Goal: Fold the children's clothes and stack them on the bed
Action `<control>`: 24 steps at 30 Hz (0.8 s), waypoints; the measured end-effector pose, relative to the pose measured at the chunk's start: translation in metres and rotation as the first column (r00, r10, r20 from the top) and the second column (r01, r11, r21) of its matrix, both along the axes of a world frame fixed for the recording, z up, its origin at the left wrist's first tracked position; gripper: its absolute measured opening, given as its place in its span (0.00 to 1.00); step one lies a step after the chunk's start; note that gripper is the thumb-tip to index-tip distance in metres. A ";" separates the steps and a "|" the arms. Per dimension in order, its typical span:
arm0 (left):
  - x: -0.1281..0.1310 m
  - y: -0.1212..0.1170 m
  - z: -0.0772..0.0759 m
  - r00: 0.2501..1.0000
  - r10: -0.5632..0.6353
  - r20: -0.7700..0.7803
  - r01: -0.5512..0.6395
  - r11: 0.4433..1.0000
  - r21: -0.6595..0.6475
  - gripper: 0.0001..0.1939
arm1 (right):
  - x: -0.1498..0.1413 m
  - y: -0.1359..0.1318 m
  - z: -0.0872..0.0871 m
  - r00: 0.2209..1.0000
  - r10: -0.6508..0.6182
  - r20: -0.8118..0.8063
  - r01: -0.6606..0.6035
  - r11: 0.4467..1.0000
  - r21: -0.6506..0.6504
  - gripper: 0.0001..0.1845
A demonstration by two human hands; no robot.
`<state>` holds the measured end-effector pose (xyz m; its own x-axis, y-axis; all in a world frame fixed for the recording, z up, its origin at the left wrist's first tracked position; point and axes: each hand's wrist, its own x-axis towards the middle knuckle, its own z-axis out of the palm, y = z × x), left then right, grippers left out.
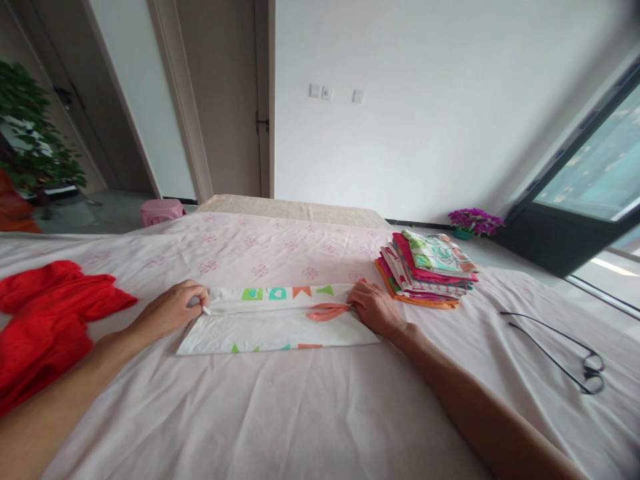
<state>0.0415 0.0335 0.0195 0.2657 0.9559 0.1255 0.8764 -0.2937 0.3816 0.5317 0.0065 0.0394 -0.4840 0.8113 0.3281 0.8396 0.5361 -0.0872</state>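
A white printed cloth [260,330], folded into a long rectangle, lies in front of me on the pale bedsheet [300,413]. Green, teal and orange shapes run along its far and near edges. At its left end, my left hand [183,303] pinches the fabric between thumb and fingers. My right hand [373,307] is closed on the other end, beside a coral-coloured print; its fingertips are partly hidden. Just beyond the right hand stands a stack of folded cloths [425,273], pink, orange and white, with a green-and-white patterned one on top.
Crumpled red fabric [55,320] lies at the left. Black-framed glasses [593,367] rest on the sheet at the right. Past the bed are a pink stool [163,211], purple flowers [475,220] in a pot, and a green plant [33,133].
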 end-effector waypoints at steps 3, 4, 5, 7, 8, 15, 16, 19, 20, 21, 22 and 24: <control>0.003 -0.005 0.007 0.996 0.049 -0.077 -0.047 0.999 0.024 0.08 | 0.001 -0.003 0.003 1.000 -0.005 0.004 0.005 1.000 -0.025 0.17; 0.006 -0.008 0.012 0.992 0.077 -0.101 -0.072 0.996 0.052 0.10 | 0.002 -0.004 0.005 1.000 -0.021 -0.001 0.021 0.999 -0.028 0.18; 0.010 -0.010 0.017 0.988 0.108 -0.113 -0.098 0.991 0.090 0.11 | 0.002 -0.004 0.009 0.999 -0.045 -0.013 0.044 0.999 -0.029 0.19; 0.025 -0.013 0.027 0.986 0.141 -0.094 -0.124 0.978 0.165 0.13 | 0.001 -0.003 0.018 0.991 -0.119 -0.063 0.118 0.993 -0.018 0.20; 0.036 -0.014 0.032 0.989 0.133 -0.063 -0.118 0.974 0.195 0.13 | -0.002 -0.003 0.024 0.981 -0.166 -0.096 0.166 0.986 -0.010 0.20; 0.149 -0.012 0.023 0.989 -0.105 0.109 0.080 0.974 0.210 0.22 | -0.073 -0.010 0.025 0.993 -0.120 -0.006 0.120 0.991 -0.062 0.26; 0.161 -0.012 0.016 0.989 -0.120 0.082 0.101 0.973 0.207 0.23 | -0.083 -0.014 0.018 0.996 -0.086 0.034 0.088 0.994 -0.063 0.28; 0.175 -0.018 -0.008 0.997 -0.068 -0.049 0.076 0.979 0.187 0.27 | -0.098 -0.024 -0.007 0.990 -0.107 0.091 0.114 0.990 -0.078 0.33; 0.172 -0.020 -0.014 0.995 -0.035 -0.093 0.052 0.982 0.183 0.28 | -0.097 -0.026 -0.014 0.987 -0.129 0.098 0.137 0.988 -0.077 0.35; 0.167 -0.022 -0.018 0.991 -0.003 -0.133 0.027 0.983 0.180 0.29 | -0.093 -0.027 -0.019 0.983 -0.149 0.103 0.157 0.985 -0.072 0.36; 0.159 -0.023 -0.022 0.985 0.025 -0.169 0.006 0.984 0.179 0.30 | -0.088 -0.027 -0.022 0.980 -0.168 0.108 0.175 0.982 -0.063 0.37; 0.141 -0.025 -0.025 0.970 0.072 -0.234 -0.031 0.984 0.174 0.32 | -0.074 -0.028 -0.025 0.972 -0.206 0.112 0.212 0.976 -0.043 0.37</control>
<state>0.1824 0.0081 -0.0052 0.2585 0.9396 0.2244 0.9514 -0.2878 0.1093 0.4573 -0.0212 0.0148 -0.3314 0.9132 0.2370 0.9386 0.3446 -0.0153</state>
